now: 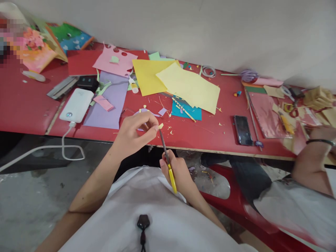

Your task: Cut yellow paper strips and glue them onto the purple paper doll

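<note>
Left hand: pinches a tiny yellow paper scrap at its fingertips.
Right hand: closed around yellow-handled scissors; handle loops hidden.
Blades: tips meet the scrap; gap unclear.

Viewpoint: one head-worn camera, above the person's chest.
Facing: forward and down, onto the red table edge.
Nearness: close; own forearms fill the lower frame.
Far edge: wall across the top.
</note>
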Demonstrator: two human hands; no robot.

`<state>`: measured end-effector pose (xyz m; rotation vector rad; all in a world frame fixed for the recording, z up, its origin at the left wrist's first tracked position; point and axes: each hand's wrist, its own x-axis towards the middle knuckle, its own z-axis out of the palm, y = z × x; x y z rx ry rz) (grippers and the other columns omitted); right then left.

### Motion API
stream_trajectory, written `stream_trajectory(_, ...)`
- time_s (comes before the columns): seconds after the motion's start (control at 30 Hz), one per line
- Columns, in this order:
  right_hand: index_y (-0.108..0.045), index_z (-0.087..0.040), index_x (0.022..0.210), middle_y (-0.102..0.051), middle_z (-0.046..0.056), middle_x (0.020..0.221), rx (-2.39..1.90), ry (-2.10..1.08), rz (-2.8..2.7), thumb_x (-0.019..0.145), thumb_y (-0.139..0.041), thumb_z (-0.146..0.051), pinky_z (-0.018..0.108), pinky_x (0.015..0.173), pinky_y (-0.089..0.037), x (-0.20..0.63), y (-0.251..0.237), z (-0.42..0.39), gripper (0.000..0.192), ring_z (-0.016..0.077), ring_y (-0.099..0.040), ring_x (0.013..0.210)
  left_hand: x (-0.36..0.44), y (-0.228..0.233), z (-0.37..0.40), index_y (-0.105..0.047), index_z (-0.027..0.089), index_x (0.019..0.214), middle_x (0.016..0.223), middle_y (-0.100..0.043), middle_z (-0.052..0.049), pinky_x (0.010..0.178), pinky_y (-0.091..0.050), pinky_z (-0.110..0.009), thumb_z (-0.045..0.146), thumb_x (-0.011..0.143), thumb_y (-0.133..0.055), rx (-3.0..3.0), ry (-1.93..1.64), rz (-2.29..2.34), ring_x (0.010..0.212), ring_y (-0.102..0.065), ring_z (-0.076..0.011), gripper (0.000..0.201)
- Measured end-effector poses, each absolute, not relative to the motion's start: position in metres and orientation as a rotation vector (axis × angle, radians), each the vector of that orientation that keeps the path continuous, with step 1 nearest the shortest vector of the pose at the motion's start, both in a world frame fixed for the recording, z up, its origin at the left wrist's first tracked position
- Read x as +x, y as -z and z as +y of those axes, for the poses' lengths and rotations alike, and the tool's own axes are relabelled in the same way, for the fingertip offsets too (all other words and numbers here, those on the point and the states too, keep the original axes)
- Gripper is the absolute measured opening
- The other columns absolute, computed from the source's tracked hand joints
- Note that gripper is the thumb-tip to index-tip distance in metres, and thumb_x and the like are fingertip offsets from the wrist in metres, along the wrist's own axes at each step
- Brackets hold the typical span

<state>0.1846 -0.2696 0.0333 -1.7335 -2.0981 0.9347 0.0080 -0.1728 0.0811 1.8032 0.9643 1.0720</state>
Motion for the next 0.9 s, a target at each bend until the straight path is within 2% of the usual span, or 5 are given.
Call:
stream_trajectory(0.67, -0.053, -0.019, 0.092, -0.067, 0.004, 0.064, -1.845, -0.850, -2.108, 0.094, -0.033, -0.031, 0.026, 0.053, -0.038, 0.182, -0.024, -0.269, 0.023, 0.0197, -0.065, 0.050, 0.011, -0.085, -0.177, -0.055, 0.019, 0.075, 0.071, -0.059, 0.001, 0.061, -0.049, -0.022, 0.017, 0.088, -0.054, 1.920, -1.066, 1.004, 0.065, -0.054, -0.0104, 0.013)
stream_trajectory(0.9, -0.050, -0.021, 0.089, -0.064, 0.001, 0.062, -1.778, -0.880, -2.092, 0.094, -0.037, -0.033, 0.023, 0.053, -0.039, 0.184, -0.026, -0.271, 0.018, 0.0165, -0.062, 0.049, 0.009, -0.082, -0.175, -0.056, 0.019, 0.075, 0.072, -0.058, -0.001, 0.059, -0.051, -0.022, 0.021, 0.088, -0.055, 1.832, -1.124, 1.014, 0.066, -0.053, -0.0120, 0.013)
